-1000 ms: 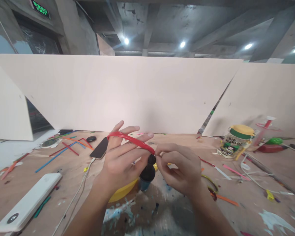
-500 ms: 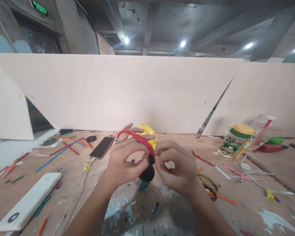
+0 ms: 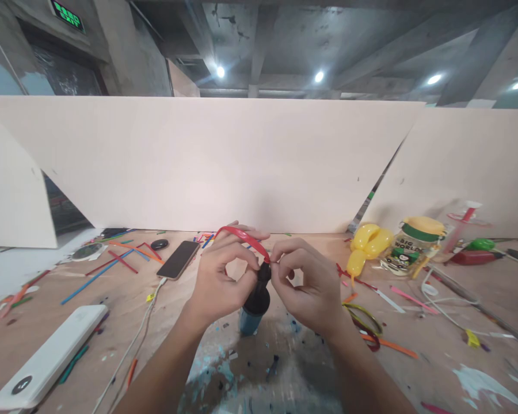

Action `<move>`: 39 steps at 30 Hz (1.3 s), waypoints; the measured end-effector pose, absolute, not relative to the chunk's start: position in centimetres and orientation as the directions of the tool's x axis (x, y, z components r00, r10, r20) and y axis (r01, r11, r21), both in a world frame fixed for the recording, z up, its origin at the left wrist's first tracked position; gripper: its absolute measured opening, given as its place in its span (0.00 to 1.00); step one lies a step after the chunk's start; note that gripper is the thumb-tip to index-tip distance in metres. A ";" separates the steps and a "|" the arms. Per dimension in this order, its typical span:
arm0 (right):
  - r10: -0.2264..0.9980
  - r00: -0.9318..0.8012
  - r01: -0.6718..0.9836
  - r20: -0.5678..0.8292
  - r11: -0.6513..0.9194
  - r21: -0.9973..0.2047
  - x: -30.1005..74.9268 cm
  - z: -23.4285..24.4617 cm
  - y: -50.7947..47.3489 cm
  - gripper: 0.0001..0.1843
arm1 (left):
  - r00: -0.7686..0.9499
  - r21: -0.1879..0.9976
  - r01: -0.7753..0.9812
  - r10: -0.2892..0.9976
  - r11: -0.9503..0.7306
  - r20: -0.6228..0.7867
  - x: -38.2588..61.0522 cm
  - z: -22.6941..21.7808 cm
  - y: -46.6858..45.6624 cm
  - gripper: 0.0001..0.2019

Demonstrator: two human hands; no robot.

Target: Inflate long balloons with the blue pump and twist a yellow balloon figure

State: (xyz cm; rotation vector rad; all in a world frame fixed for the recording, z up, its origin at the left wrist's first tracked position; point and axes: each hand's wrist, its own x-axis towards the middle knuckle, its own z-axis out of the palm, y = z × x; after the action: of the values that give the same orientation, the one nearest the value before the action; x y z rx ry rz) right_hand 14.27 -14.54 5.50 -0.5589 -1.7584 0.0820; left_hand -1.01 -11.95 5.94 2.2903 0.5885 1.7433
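A limp red modelling balloon (image 3: 244, 234) arches over the fingers of my left hand (image 3: 225, 273). Its lower end meets the black nozzle of a blue-and-black balloon pump (image 3: 254, 310), which stands upright between my hands. My left thumb and index finger pinch at the balloon's end by the nozzle. From the other side my right hand (image 3: 306, 284) pinches the same spot, its fingers curled. Whether the balloon's mouth is fully around the nozzle tip is hard to see. A yellow twisted balloon (image 3: 366, 247) lies to the right of my right hand.
A phone (image 3: 179, 259) on a cable and a white power bank (image 3: 49, 353) lie at left. At right stand a yellow-lidded jar (image 3: 414, 247) and a pink item (image 3: 461, 230). Flat balloons and scraps litter the table. A pale board (image 3: 224, 164) closes off the back.
The yellow twisted balloon has moved from behind my hands to the right, beside the jar. Both hands stay at the pump nozzle with the red balloon.
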 end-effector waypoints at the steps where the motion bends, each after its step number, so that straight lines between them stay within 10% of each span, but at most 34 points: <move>1: 0.412 -0.155 0.325 0.898 0.879 -0.347 14.3 5.5 -14.6 0.15 | 0.225 0.395 0.189 0.432 -0.899 0.873 -1.0 6.0 -12.0 0.11; 16: 0.420 -0.223 0.376 0.880 0.870 -0.319 13.9 4.6 -13.7 0.14 | 0.160 0.672 0.059 0.671 -0.738 0.724 -0.8 5.4 -11.9 0.05; 25: 0.578 -0.035 0.416 0.815 0.750 -0.514 13.9 4.9 -13.9 0.10 | 0.190 0.863 -0.001 0.847 -0.506 0.497 -0.7 5.3 -11.2 0.12; 39: 0.646 0.027 0.450 0.763 0.674 -0.586 14.4 5.5 -13.8 0.04 | 0.259 0.824 -0.059 0.789 -0.563 0.557 0.2 5.2 -11.9 0.14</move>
State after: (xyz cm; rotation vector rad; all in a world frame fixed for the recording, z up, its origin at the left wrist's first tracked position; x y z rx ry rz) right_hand 14.40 -13.78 5.49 -0.9180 -1.6075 0.1900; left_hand 0.19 -11.86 5.23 1.7640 0.6701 1.3975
